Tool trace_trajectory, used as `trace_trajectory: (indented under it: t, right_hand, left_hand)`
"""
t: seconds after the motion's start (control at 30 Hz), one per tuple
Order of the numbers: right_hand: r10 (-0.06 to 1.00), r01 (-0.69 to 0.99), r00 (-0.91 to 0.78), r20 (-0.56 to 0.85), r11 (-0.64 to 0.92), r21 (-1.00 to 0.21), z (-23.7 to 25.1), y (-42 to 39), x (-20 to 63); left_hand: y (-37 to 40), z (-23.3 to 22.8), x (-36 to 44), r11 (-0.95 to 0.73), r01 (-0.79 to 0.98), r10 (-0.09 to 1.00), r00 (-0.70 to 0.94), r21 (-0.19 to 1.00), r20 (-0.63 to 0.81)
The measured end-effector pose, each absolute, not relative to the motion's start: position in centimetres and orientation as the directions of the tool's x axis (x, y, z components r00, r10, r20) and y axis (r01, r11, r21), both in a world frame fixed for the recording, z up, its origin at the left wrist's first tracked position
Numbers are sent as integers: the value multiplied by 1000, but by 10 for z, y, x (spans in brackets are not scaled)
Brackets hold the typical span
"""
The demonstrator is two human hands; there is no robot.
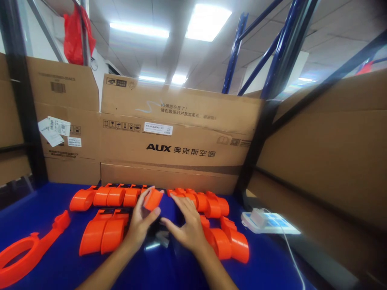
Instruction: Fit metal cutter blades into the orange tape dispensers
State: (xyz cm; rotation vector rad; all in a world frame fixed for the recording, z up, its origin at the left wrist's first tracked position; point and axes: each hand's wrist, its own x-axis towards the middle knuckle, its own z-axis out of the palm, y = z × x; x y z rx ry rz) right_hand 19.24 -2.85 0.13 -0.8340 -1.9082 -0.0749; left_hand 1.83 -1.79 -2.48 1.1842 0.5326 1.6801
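My left hand [141,219] is closed around an orange plastic part [153,199], fingers behind it and thumb at its lower edge. Beside it, my right hand [188,222] holds nothing that I can see; its fingers and thumb are apart. Orange ring-shaped parts, like tape dispensers, lie in rows on both sides, among them a left pair with a front ring [94,237] and a right group with a front ring [239,245]. Some on the left carry black pieces [119,210]. Below my hands is a small greyish, blurred item [163,238].
A blue surface [54,257] lies under everything. One larger orange ring with a handle [50,239] rests at the left. Cardboard [181,141] walls the back, between dark rack posts [256,133]. At the right sits a white power strip [272,223] with a plug and cable.
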Motion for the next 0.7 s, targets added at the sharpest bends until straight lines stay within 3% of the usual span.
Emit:
trace_trajectory:
  t: [0.17, 0.33, 0.47, 0.7]
  right_hand:
    - [639, 383, -16, 769, 715, -585, 3, -29, 194]
    - [738, 241, 122, 663, 626, -742, 0, -27, 191]
    - [794, 267, 85, 602, 564, -781, -4, -23, 188]
    - [746, 341, -57, 664, 640, -689, 6, -21, 192]
  left_hand:
    - [-22, -26, 20, -473, -373, 812, 167, 798, 559]
    - [-29, -34, 21, -522, -205, 777, 285, 828, 561]
    - [-31, -38, 22, -515, -140, 817, 218, 846, 534]
    - [-28, -24, 15, -529, -36, 847, -88, 848, 524]
